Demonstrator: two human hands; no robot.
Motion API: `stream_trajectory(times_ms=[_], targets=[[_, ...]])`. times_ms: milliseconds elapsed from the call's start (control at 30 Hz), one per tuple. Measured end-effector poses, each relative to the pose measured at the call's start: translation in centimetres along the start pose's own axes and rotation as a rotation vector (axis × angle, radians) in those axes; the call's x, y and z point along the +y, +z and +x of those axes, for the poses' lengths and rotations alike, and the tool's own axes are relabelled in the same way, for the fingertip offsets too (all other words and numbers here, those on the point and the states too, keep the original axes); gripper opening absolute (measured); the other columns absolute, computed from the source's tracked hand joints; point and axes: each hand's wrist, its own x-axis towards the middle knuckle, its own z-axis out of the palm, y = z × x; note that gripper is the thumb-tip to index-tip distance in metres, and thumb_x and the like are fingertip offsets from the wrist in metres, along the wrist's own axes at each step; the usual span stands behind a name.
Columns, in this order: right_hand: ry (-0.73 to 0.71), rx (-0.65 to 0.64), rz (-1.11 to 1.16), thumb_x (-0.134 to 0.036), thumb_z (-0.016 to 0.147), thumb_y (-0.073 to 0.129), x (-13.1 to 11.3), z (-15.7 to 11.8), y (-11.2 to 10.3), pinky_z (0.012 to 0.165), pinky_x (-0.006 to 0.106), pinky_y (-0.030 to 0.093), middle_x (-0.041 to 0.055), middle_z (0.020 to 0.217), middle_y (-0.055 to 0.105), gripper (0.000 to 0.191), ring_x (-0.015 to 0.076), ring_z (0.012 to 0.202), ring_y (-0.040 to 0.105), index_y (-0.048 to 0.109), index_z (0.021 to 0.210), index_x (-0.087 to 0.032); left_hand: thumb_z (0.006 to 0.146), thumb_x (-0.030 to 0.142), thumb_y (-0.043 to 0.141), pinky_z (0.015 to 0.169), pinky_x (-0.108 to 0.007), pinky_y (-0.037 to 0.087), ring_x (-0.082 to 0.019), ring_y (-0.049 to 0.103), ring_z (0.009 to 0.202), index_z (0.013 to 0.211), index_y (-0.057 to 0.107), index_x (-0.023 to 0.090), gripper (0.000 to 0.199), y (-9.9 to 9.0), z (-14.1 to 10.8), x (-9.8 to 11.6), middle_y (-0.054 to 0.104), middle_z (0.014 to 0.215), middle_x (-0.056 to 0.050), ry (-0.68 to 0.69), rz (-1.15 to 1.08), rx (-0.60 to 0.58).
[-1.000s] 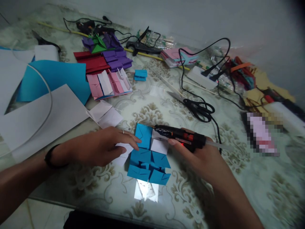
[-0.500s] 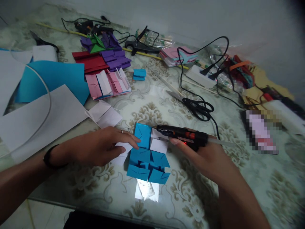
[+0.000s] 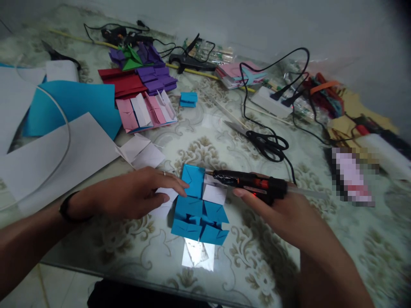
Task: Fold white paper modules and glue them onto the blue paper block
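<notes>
A folded blue paper piece (image 3: 189, 210) with a white folded section (image 3: 214, 194) lies on the patterned table in front of me. My left hand (image 3: 144, 192) rests at its left side, fingers stretched and fingertips touching the blue paper. My right hand (image 3: 282, 214) grips a black hot glue gun (image 3: 253, 182) with a red light on and a clear glue stick (image 3: 306, 191) out of its back end. The gun's nozzle points left, at the upper right corner of the blue section. A white folded paper (image 3: 163, 204) sits partly under my left hand.
Black-handled scissors (image 3: 266, 143) lie beyond the glue gun, beside its cord. A power strip (image 3: 269, 102) stands farther back. Folded pink and white (image 3: 146, 111), red (image 3: 120, 82) and purple papers (image 3: 157, 80) are at upper left, near blue (image 3: 73, 105) and white sheets (image 3: 61, 154).
The glue gun has shifted slightly to the right along the top edge of the blue paper, my right hand moving with it. My left hand stays on the paper.
</notes>
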Motion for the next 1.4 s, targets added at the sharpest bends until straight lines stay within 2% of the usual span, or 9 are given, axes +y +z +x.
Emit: stream_trajectory(times_ms=[133,267,433,633,767,933,1133,1400], targets=[[-0.016,-0.036,0.009,-0.055,0.092,0.061,0.0,-0.3,-0.2,0.067,0.045,0.061,0.0098,0.087,0.080,0.036,0.0354,0.078,0.076,0.078,0.083,-0.024,0.100,0.011,0.056,0.112,-0.037,0.052,-0.026,0.065,0.134,0.132,0.068,0.018,0.035,0.0,0.1,0.1,0.071,0.140,-0.013,0.003,0.000,-0.012],[0.013,0.004,0.006,-0.055,0.087,0.065,0.0,-0.3,-0.4,0.070,0.047,0.063,0.0111,0.089,0.081,0.036,0.0368,0.079,0.077,0.080,0.087,-0.023,0.099,0.010,0.055,0.109,-0.036,0.054,-0.027,0.067,0.132,0.128,0.070,0.016,0.033,-0.1,0.2,0.4,0.072,0.139,-0.013,0.007,0.017,-0.011],[-0.041,-0.046,0.026,-0.049,0.089,0.065,-0.5,-0.3,-0.7,0.061,0.040,0.063,0.0090,0.083,0.082,0.030,0.0325,0.071,0.077,0.078,0.082,-0.024,0.097,0.007,0.056,0.110,-0.036,0.053,-0.026,0.067,0.132,0.128,0.070,0.019,0.036,-0.1,0.2,0.3,0.072,0.139,-0.012,0.015,-0.001,-0.009],[-0.037,-0.140,0.051,-0.043,0.092,0.063,-0.7,-0.5,-0.9,0.065,0.034,0.065,0.0058,0.095,0.084,0.027,0.0284,0.081,0.080,0.084,0.094,-0.025,0.095,0.006,0.056,0.112,-0.039,0.052,-0.027,0.066,0.133,0.126,0.071,0.018,0.036,0.0,0.2,0.2,0.072,0.140,-0.013,0.003,-0.012,-0.007],[-0.057,-0.155,0.065,-0.043,0.092,0.064,-0.9,-0.5,-1.0,0.063,0.032,0.066,0.0047,0.093,0.085,0.027,0.0273,0.078,0.080,0.084,0.097,-0.026,0.096,0.005,0.055,0.111,-0.038,0.053,-0.027,0.066,0.133,0.126,0.070,0.018,0.036,-0.1,0.4,0.3,0.072,0.139,-0.013,0.024,-0.020,-0.013],[-0.066,-0.184,0.092,-0.044,0.091,0.065,-1.0,-0.6,-1.1,0.057,0.030,0.064,0.0036,0.085,0.084,0.026,0.0261,0.070,0.079,0.082,0.089,-0.025,0.095,0.003,0.056,0.110,-0.037,0.053,-0.027,0.068,0.131,0.124,0.072,0.019,0.038,-0.1,0.4,0.4,0.073,0.138,-0.012,0.021,-0.009,-0.002],[-0.065,-0.215,0.080,-0.045,0.091,0.065,-0.7,-0.7,-0.9,0.055,0.031,0.062,0.0045,0.087,0.084,0.026,0.0269,0.070,0.078,0.080,0.088,-0.024,0.097,0.005,0.055,0.112,-0.039,0.052,-0.027,0.066,0.132,0.126,0.072,0.020,0.036,-0.1,0.3,0.4,0.073,0.138,-0.013,0.003,0.021,-0.001],[-0.057,-0.268,0.061,-0.046,0.093,0.063,-1.0,-0.9,-1.1,0.057,0.032,0.061,0.0047,0.082,0.081,0.028,0.0267,0.069,0.076,0.078,0.084,-0.024,0.091,-0.001,0.052,0.103,-0.036,0.057,-0.026,0.071,0.124,0.123,0.070,0.019,0.042,-0.5,0.3,1.3,0.075,0.133,-0.012,0.050,-0.005,0.043]])
